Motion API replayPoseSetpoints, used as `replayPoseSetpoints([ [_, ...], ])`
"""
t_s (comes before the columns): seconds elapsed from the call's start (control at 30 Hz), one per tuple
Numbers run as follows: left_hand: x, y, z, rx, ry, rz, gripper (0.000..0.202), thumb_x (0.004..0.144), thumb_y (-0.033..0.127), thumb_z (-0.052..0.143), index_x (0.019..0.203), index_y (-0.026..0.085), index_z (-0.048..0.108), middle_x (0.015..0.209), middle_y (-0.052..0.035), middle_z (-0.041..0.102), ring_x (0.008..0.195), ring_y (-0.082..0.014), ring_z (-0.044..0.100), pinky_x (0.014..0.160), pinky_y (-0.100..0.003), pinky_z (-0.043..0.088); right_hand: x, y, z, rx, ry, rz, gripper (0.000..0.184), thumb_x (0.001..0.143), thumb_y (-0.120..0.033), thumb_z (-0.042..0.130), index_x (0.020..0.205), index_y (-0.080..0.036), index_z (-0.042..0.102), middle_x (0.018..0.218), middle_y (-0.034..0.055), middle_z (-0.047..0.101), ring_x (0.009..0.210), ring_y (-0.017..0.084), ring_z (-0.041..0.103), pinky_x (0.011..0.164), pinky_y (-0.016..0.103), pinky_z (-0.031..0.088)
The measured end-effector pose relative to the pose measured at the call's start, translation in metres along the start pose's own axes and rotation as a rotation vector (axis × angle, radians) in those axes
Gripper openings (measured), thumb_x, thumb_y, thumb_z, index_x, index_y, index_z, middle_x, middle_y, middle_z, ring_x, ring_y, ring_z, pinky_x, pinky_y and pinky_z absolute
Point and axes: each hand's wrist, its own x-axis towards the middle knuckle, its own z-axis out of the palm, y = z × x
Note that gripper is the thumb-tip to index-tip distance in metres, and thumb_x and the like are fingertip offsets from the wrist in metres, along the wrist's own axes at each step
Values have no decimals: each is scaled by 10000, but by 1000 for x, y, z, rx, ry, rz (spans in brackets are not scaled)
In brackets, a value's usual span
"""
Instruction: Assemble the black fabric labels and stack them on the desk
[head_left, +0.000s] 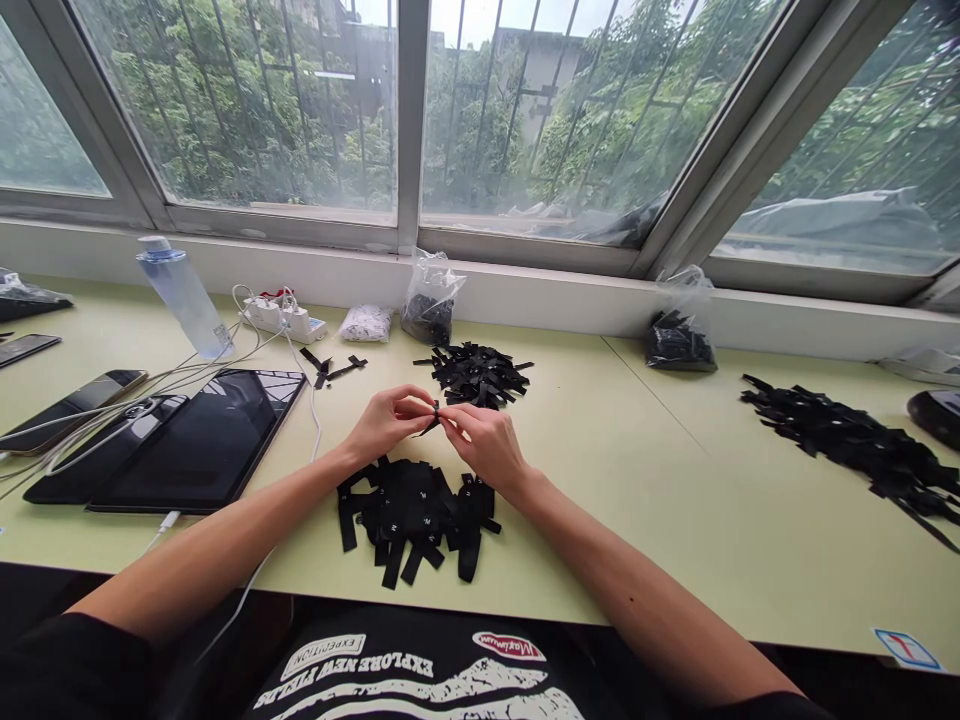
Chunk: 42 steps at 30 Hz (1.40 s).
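Observation:
Between the fingertips of both hands is a small black fabric strip (430,426). My left hand (386,422) pinches it from the left, and my right hand (487,440) pinches it from the right. Most of the strip is hidden by the fingers. Just below the hands lies a heap of black strips (412,500), some marked with small white letters. Beyond the hands is a second heap of black strips (480,372), looser and more tangled. A few stray black strips (330,368) lie to the left of it.
A tablet (202,440), phones, cables and a water bottle (187,300) occupy the left side. At the back stand a power strip (285,318), a small white packet (365,323) and clear bags of black pieces (429,315). Another strip pile (855,440) lies far right.

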Motion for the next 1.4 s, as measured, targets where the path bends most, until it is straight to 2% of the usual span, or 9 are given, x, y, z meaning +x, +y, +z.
replayPoseSetpoints([
  [0.3,0,5,1,-16,9,-18,325,823,390,753,964,181,548,893,-85,774,734,-159,677,639,-251,491,-1,1,0,65,-17,18,208,998,-240,537,1092,-235,723,1031,35,763,798,165,705,699,278,490],
  [0.43,1,4,1,-43,5,-34,363,808,395,768,983,188,527,878,-81,772,754,-173,690,644,-255,492,-2,5,1,107,-36,4,224,992,-204,533,1121,-243,712,1035,38,759,828,171,709,723,274,509],
  [0.6,2,1,1,-37,-11,-56,367,807,413,766,989,170,561,888,-101,770,849,-221,723,694,-283,518,-2,6,1,137,-15,12,207,983,-193,547,1088,-244,717,1019,34,758,823,162,710,727,261,515],
  [0.7,2,-3,0,10,-22,-62,346,818,439,745,945,148,610,841,-93,758,809,-215,718,694,-293,527,-2,6,0,151,-22,8,204,978,-180,546,1071,-241,717,1018,30,757,825,161,709,732,260,516],
  [0.8,3,-7,0,57,-53,-35,334,840,454,710,911,129,679,871,-94,752,834,-212,711,754,-310,545,-2,6,0,158,-38,12,210,976,-175,544,1075,-245,716,1013,29,757,810,158,708,728,260,520],
  [0.93,2,-7,1,106,-87,12,338,882,447,654,967,133,744,925,-88,758,860,-202,700,798,-299,546,-2,8,0,153,-52,12,211,975,-180,547,1079,-247,718,1003,34,754,788,152,701,718,254,520],
  [1.4,-1,-6,4,321,-73,97,305,938,380,573,1031,167,770,919,-40,755,817,-181,671,785,-271,537,2,7,-2,185,-52,8,187,974,-194,558,1037,-238,728,998,44,722,835,163,665,694,268,509],
])
